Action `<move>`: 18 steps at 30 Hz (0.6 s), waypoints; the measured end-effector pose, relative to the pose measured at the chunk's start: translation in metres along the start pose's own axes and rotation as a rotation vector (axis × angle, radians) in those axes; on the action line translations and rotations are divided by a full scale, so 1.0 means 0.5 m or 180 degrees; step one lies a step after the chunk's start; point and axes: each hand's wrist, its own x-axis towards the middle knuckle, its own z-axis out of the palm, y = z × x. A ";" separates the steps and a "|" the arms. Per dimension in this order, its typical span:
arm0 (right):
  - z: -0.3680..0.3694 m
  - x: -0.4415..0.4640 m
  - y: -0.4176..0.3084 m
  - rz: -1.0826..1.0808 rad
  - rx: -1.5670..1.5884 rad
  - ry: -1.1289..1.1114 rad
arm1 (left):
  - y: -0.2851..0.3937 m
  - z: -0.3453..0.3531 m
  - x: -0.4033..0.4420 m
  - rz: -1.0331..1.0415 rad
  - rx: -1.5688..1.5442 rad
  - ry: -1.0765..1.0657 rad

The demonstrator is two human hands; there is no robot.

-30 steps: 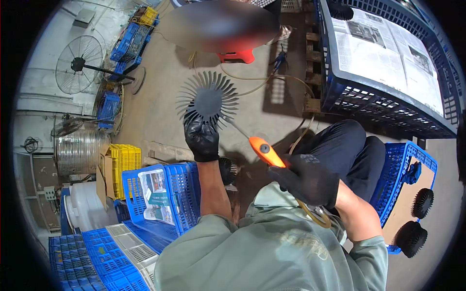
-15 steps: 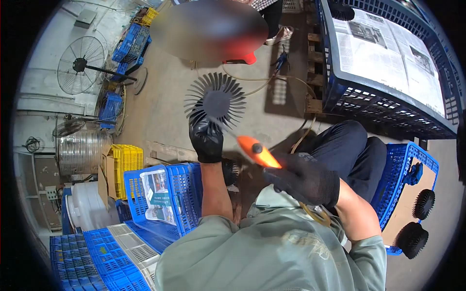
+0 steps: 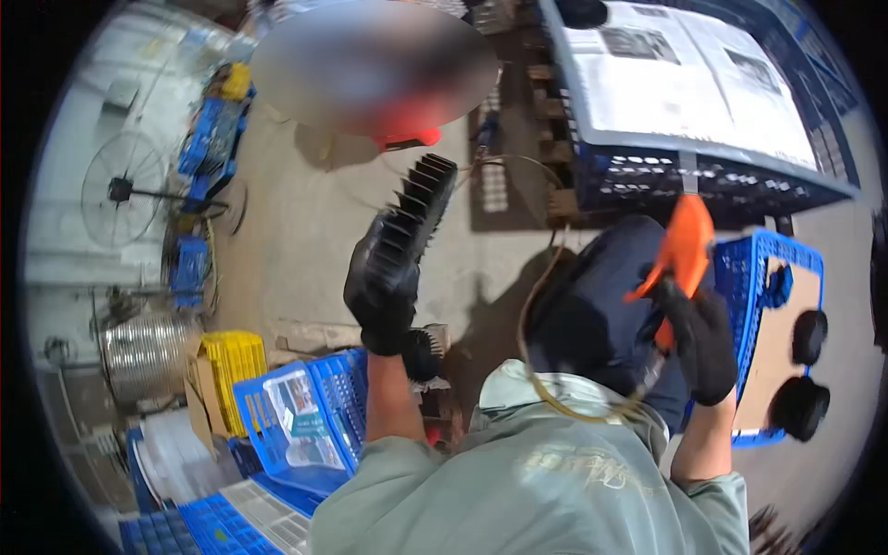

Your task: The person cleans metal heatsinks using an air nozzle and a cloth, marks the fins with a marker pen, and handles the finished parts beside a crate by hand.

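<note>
My left hand (image 3: 377, 301), in a black glove, is closed on a round black finned heat sink (image 3: 424, 205). The heat sink is turned edge-on, its fins showing along the side. In my black-gloved right hand (image 3: 700, 347) is an orange air blow gun (image 3: 688, 239), fingers wrapped round its handle. Its thin metal nozzle points up toward the dark crate, well apart from the heat sink. A yellowish hose (image 3: 529, 356) loops over my lap toward the blow gun. Motion blurs both hands somewhat.
A dark crate (image 3: 712, 180) lined with newspaper stands at upper right on a pallet. At right, a blue crate (image 3: 740, 268) carries cardboard and black finned parts (image 3: 801, 407). Blue crates (image 3: 342, 407) and a yellow crate (image 3: 231, 370) are at left, with a fan (image 3: 120, 190) beyond.
My right hand has swung the blow gun away from the heat sink, to the right. My left hand has tilted the heat sink from face-on to edge-on. The view has shifted slightly.
</note>
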 end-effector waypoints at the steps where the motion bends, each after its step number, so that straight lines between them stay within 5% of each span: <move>1: -0.020 -0.004 0.019 -0.0125 -0.0194 0.0434 | 0.040 0.001 0.008 0.0214 0.0467 -0.0226; 5: -0.060 -0.002 0.083 -0.0588 -0.0142 0.0719 | 0.143 0.031 0.046 0.2871 0.0193 -0.0605; 9: -0.016 0.047 0.198 -0.1951 -0.0387 0.0787 | 0.208 0.056 0.059 0.3856 0.0608 -0.1045; 16: 0.022 0.064 0.153 -0.2066 0.0136 0.0285 | 0.245 0.059 0.055 0.4135 0.0842 -0.1234; 18: 0.018 0.068 0.159 -0.1222 0.1227 -0.0069 | 0.206 0.071 0.050 0.3149 0.0843 -0.0992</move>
